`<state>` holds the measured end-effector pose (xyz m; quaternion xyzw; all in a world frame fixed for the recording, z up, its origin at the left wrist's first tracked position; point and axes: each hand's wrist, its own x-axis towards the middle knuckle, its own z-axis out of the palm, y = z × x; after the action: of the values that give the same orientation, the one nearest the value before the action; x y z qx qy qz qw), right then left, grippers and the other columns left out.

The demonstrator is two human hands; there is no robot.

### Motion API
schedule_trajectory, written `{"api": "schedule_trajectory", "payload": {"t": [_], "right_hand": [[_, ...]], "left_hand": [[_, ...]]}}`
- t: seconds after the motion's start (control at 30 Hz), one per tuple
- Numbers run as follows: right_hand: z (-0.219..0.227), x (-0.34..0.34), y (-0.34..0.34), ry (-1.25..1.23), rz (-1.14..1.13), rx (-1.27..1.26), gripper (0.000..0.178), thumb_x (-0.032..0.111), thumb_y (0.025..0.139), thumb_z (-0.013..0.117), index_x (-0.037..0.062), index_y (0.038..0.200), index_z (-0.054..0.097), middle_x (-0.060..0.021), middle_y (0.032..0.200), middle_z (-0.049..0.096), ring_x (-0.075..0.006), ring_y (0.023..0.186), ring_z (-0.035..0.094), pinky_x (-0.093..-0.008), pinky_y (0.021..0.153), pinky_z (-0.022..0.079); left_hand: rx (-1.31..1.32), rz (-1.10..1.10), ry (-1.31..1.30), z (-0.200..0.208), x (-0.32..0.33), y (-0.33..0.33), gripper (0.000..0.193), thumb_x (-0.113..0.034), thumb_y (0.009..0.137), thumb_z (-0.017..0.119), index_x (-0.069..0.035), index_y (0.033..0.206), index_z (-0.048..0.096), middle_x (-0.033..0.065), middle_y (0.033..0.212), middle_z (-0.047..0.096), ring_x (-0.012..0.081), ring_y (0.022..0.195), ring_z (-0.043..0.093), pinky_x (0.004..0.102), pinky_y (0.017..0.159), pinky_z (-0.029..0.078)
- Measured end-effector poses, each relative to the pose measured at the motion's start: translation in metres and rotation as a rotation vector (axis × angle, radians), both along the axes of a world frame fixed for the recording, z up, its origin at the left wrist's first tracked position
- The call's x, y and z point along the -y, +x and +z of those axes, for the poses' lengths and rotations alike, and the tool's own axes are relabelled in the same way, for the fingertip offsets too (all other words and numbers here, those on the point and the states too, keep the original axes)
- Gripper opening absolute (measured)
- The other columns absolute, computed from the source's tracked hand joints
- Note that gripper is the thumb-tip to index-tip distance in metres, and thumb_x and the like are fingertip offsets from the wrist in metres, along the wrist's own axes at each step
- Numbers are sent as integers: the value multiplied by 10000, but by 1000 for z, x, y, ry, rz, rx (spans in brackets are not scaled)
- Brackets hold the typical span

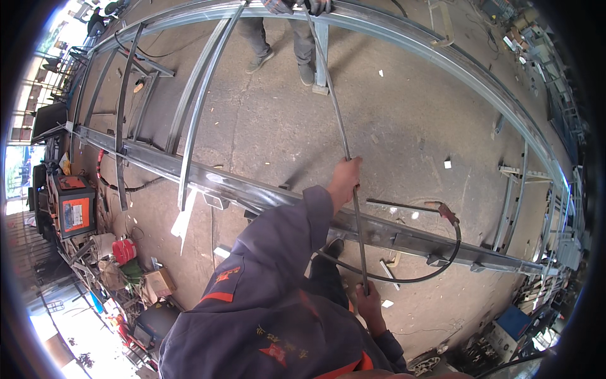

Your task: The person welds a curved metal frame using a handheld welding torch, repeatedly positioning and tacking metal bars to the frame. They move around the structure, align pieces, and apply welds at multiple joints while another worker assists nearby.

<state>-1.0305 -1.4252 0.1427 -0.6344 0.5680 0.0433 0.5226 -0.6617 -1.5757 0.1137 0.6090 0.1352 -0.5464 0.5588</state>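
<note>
A long thin metal bar (338,114) runs from the far side of the frame toward my body. My left hand (344,179) is closed round its middle, above the near steel beam (372,230). Lower down, my right hand (370,304) is closed on the bar's near end. At the far end, a co-worker's gloved hands (293,6) are at the bar, beside the far rail (404,19). Right of my left hand, a red welding electrode holder (447,213) with a dark stick rests by the near beam, its black cable (435,271) looping below.
Steel crossbars (205,95) join the two rails on the left. A grey and orange machine (76,205), a red bucket (124,251) and a cardboard box (160,282) stand at the left. A blue-topped box (514,321) is at lower right. Small scraps lie on the concrete floor (265,126).
</note>
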Motion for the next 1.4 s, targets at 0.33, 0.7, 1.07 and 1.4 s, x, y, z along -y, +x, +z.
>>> {"api": "schedule_trajectory", "payload": {"t": [0.33,0.7,1.07,1.4], "right_hand": [[-6,3,-1,-49,96,-48,370,334,1021,650,5,1189,669,-204,992,721,-338,941,691,-451,826,538],[5,6,-2,127,18,-113,484,419,1044,613,34,1335,642,-282,1199,708,-488,1181,652,-495,969,524],[4,5,-1,108,3,-70,441,398,1035,639,61,1318,639,-258,1117,730,-468,1106,690,-501,914,540],[8,6,2,90,-28,-25,416,390,1033,641,76,1306,637,-230,1090,744,-445,1058,713,-490,879,551]], "left_hand": [[44,18,6,-17,1,-2,244,-324,990,651,-109,976,538,0,685,453,161,604,480,401,519,443],[24,-50,51,0,4,5,200,-249,1037,618,-91,929,560,-4,699,477,157,581,489,400,572,514],[402,-140,-14,10,-33,7,595,-399,955,774,47,1307,597,123,1014,675,231,817,661,378,749,573],[1568,-1283,-138,36,-158,-25,640,-260,755,860,-76,1322,627,105,1298,603,317,1227,589,414,1052,478]]}}
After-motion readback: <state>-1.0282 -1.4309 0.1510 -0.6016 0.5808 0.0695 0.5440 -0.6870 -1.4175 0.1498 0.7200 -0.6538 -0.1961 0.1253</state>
